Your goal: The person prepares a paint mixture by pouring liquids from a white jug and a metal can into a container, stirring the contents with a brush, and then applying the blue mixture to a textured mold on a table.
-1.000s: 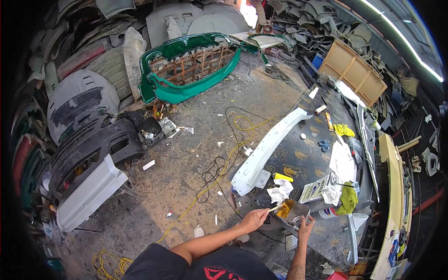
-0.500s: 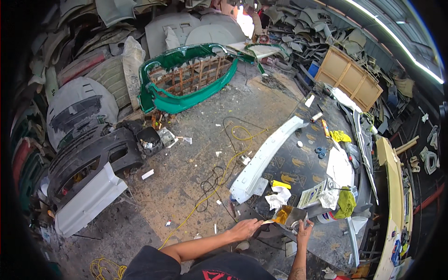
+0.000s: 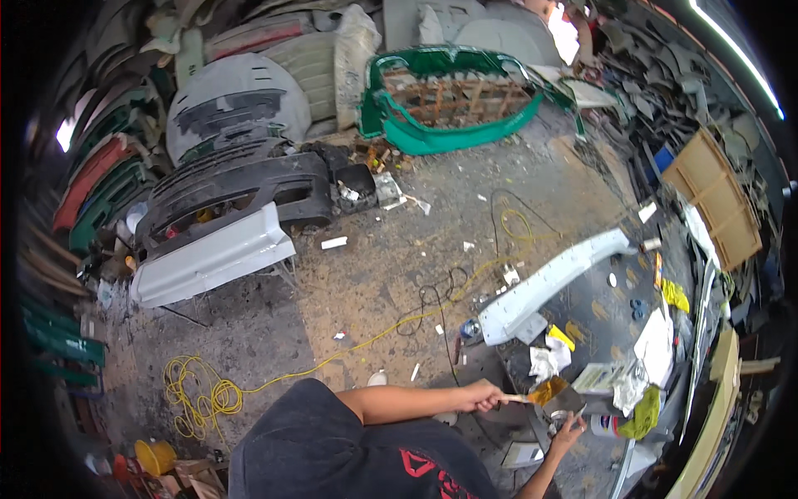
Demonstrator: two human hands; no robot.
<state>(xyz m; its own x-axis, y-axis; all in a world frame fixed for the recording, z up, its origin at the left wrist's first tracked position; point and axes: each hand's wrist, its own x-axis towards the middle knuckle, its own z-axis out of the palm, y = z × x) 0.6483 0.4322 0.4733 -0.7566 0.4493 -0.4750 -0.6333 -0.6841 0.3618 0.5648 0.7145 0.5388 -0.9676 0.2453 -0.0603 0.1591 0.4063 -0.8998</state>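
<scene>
My left hand (image 3: 485,395) grips the light wooden handle (image 3: 511,397) of what looks like a brush, its far end in a square metal container (image 3: 555,400) holding amber material. My right hand (image 3: 568,428) holds that container by its right side. Beyond them on the dark work table (image 3: 598,316) lie a long pale trim panel (image 3: 549,279), crumpled white paper (image 3: 549,362), a yellow tube (image 3: 561,334), a rectangular tin (image 3: 598,378), a yellow-green cloth (image 3: 644,416) and a white can (image 3: 605,424).
A green bumper (image 3: 474,137), a black bumper (image 3: 199,191) and a white panel (image 3: 212,254) rest behind and left. Yellow hose (image 3: 204,378) and black cable cross the floor (image 3: 374,274). A wooden board (image 3: 711,195) leans at right. Stacked body parts line the walls.
The view has swung left, shifting the scene rightward in the picture. Both hands and the container have moved right in the frame, still held together, with the handle now more level.
</scene>
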